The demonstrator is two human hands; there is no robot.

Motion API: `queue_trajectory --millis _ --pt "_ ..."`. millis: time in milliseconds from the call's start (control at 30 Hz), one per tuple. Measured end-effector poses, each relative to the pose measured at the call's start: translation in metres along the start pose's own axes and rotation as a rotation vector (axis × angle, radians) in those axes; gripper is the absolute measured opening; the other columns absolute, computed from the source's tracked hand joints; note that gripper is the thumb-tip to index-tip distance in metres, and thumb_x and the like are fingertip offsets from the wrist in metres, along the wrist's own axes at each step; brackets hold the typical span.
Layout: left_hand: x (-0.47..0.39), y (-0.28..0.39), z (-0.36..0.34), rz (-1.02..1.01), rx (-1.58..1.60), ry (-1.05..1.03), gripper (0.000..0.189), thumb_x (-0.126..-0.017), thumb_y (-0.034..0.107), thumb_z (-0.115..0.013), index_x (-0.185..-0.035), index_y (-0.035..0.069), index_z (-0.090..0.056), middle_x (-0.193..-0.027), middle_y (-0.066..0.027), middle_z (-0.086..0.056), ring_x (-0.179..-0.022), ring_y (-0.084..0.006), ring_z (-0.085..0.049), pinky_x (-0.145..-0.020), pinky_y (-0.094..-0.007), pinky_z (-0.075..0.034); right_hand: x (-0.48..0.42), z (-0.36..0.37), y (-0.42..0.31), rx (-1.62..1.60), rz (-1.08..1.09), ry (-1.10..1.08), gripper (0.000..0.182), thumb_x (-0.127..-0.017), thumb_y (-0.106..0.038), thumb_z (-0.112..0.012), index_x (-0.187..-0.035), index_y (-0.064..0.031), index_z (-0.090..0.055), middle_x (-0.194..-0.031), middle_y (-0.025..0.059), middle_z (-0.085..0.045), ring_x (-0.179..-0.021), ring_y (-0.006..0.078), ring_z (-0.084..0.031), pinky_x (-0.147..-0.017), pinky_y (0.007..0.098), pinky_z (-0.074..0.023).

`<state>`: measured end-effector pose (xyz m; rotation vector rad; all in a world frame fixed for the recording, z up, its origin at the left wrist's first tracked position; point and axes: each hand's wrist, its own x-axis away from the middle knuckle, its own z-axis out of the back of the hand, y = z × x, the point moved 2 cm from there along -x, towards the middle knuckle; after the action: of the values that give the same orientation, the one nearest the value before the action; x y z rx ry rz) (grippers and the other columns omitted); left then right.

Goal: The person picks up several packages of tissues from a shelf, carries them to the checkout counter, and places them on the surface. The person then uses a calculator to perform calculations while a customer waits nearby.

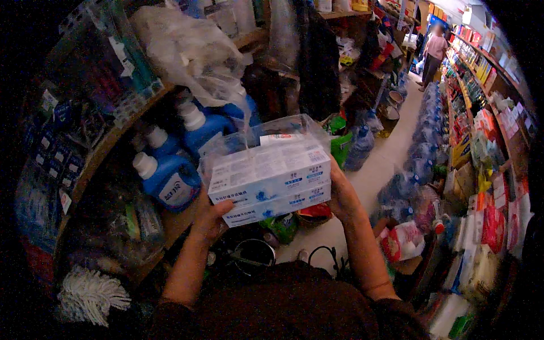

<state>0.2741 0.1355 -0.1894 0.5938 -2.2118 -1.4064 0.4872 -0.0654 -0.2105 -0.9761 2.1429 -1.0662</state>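
Between both hands I hold a clear plastic container [312,125] with white and blue printed cartons [272,182] stacked in it. My left hand [212,219] grips the near left corner, its thumb along the front face of the cartons. On the other side my right hand [340,191] clasps the right end; its fingers are partly hidden behind the container. A white paper label with red print [280,138] shows through the plastic at the back. Just left of the container stand several blue detergent jugs [172,182] with white caps on a wooden shelf.
A crumpled translucent plastic bag [191,51] hangs above the jugs. A white mop head [91,293] is at lower left. Large clear water bottles [418,144] line the narrow aisle floor [391,148]. Stocked shelves [471,76] run along the right. A person [434,53] stands far down the aisle.
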Motion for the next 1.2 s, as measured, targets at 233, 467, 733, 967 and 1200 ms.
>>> queue_trajectory --millis 233,467,733,967,1200 --pt "0.026 -0.030 0.040 -0.291 -0.653 -0.231 0.128 -0.063 0.032 -0.091 -0.155 0.005 -0.005 -0.154 -0.0180 -0.027 -0.142 -0.0325 -0.026 -0.117 -0.0448 -0.022 0.019 0.020 0.017 -0.024 -0.214 0.174 0.074 -0.085 -0.043 -0.067 -0.144 -0.0081 -0.040 -0.138 0.0116 -0.050 -0.122 0.0267 -0.051 -0.100 0.0439 -0.0447" --pt "0.091 0.020 0.019 -0.433 -0.751 -0.194 0.139 -0.063 0.040 -0.092 -0.154 0.007 0.008 -0.159 -0.0209 -0.015 -0.147 -0.0334 -0.016 -0.120 -0.0468 -0.014 0.007 0.013 0.020 -0.016 -0.176 0.050 0.077 -0.093 -0.054 -0.055 -0.150 -0.0080 -0.031 -0.150 0.0157 -0.037 -0.135 0.0353 -0.040 -0.108 0.0522 -0.0395" --pt "0.177 0.002 0.072 -0.503 -0.622 0.128 0.128 -0.066 0.043 -0.087 -0.155 0.006 -0.003 -0.156 -0.0267 -0.019 -0.141 -0.0408 -0.028 -0.115 -0.0487 -0.026 -0.012 -0.080 0.048 -0.004 -0.331 -0.166 0.076 -0.094 -0.054 -0.054 -0.150 -0.0082 -0.031 -0.151 0.0148 -0.036 -0.136 0.0351 -0.040 -0.107 0.0523 -0.0398" --pt "0.254 0.047 0.064 -0.875 -0.856 0.412 0.127 -0.063 0.027 -0.090 -0.156 0.008 -0.005 -0.155 -0.0197 -0.022 -0.141 -0.0353 -0.030 -0.115 -0.0488 -0.025 -0.024 -0.149 0.054 0.014 -0.424 -0.324 0.075 -0.094 -0.054 -0.053 -0.150 -0.0083 -0.031 -0.152 0.0140 -0.035 -0.136 0.0349 -0.039 -0.106 0.0524 -0.0401" --pt "0.316 0.108 0.084 -1.089 -0.237 0.636 0.090 -0.071 0.030 -0.080 -0.141 0.008 -0.029 -0.135 -0.0137 -0.042 -0.122 -0.0294 -0.046 -0.103 -0.0448 -0.038 -0.007 -0.239 0.038 0.100 -0.472 -0.507 0.074 -0.095 -0.053 -0.052 -0.150 -0.0084 -0.030 -0.153 0.0131 -0.034 -0.137 0.0347 -0.038 -0.106 0.0525 -0.0403"
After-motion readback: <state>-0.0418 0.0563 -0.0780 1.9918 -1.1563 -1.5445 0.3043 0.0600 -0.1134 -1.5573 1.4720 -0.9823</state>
